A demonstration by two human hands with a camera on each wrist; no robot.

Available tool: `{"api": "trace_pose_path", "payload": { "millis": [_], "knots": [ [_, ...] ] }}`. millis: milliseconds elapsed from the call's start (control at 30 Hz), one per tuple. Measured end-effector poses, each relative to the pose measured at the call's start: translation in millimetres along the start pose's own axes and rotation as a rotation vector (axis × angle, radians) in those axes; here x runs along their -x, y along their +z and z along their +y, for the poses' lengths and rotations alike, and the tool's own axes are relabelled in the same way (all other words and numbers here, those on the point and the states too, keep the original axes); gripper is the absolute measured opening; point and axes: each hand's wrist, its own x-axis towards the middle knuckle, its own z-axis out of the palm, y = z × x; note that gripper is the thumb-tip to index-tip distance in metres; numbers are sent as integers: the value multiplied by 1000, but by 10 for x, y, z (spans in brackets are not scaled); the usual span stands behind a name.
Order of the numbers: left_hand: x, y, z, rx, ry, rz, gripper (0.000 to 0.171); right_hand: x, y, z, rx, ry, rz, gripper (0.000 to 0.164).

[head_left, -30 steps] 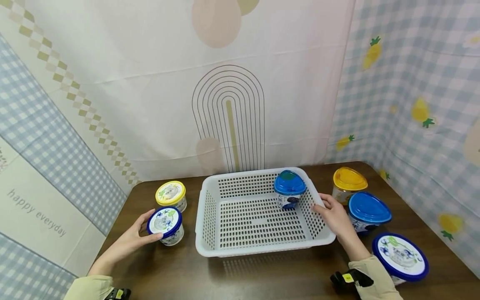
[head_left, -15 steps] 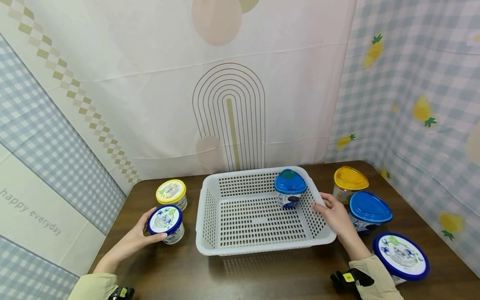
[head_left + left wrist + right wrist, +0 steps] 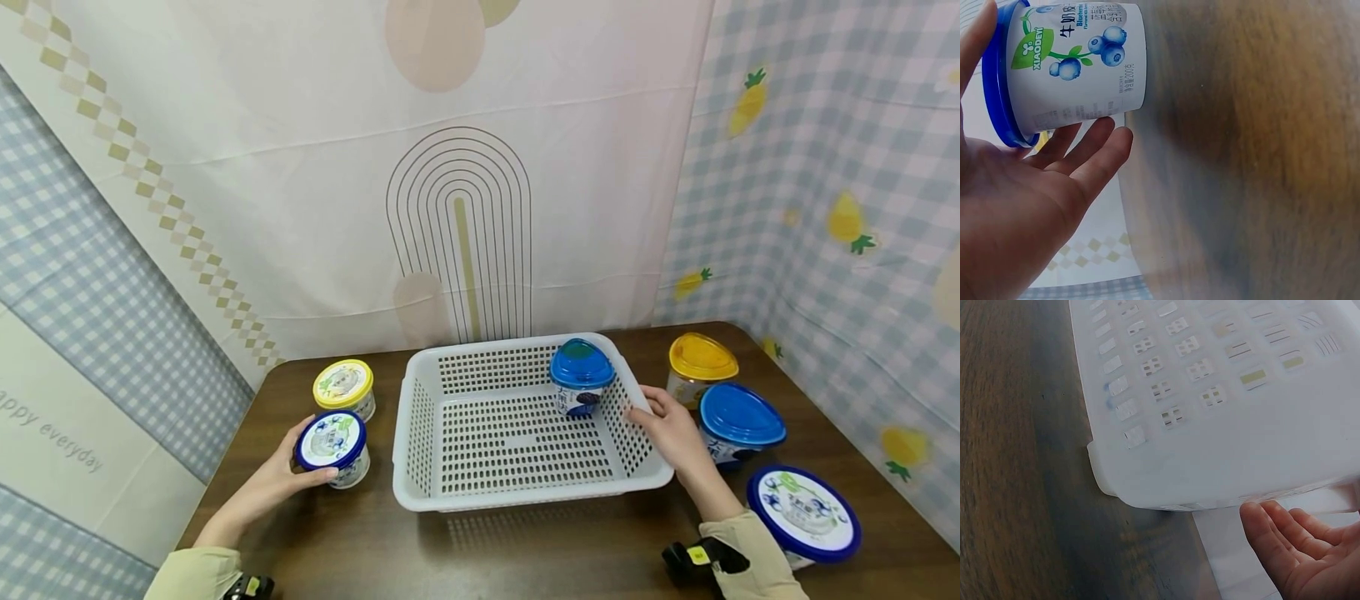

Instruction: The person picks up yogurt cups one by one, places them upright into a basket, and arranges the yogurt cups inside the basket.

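Note:
My left hand (image 3: 270, 483) grips a round yogurt tub (image 3: 330, 439) with a dark blue lid, thumb on the near side and fingers round the far side. In the left wrist view the tub (image 3: 1085, 69) shows blueberries on its white wall. Just behind it stands a similar tub with a yellow lid (image 3: 342, 382). At the right end of a white perforated basket (image 3: 517, 503), my right hand (image 3: 675, 437) holds the rim, its thumb showing at the basket wall (image 3: 1222, 469) in the right wrist view. A blue-lidded cup (image 3: 581, 375) stands inside the basket's back right corner.
Right of the basket stand a yellow-lidded cup (image 3: 701, 358), a larger blue-lidded cup (image 3: 741, 417) and a big blueberry tub (image 3: 804, 512), close to my right forearm. A printed cloth (image 3: 300, 167) hangs behind the brown table (image 3: 360, 550).
Both hands keep their hold on the tub and the basket. My left forearm and sleeve have shifted slightly to the right; the tub and basket stay almost in place.

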Motion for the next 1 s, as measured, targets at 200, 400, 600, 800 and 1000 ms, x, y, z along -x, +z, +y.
{"api": "trace_pose_path", "payload": {
  "millis": [200, 400, 600, 800, 1000],
  "knots": [
    [0, 13, -14, 45, -7, 1, 103, 13, 8, -11, 2, 2, 3, 61],
    [-2, 23, -21, 76, -6, 7, 101, 16, 6, -20, 3, 9, 4, 61],
    [2, 36, -10, 85, -1, 27, 101, -3, 2, -33, -4, 17, 5, 59],
    [9, 38, -3, 85, -1, 37, 100, 2, 7, -33, -14, 19, 3, 61],
    [19, 39, -5, 89, 15, 35, 100, 6, 8, -23, -9, 19, 1, 61]
  ]
}}
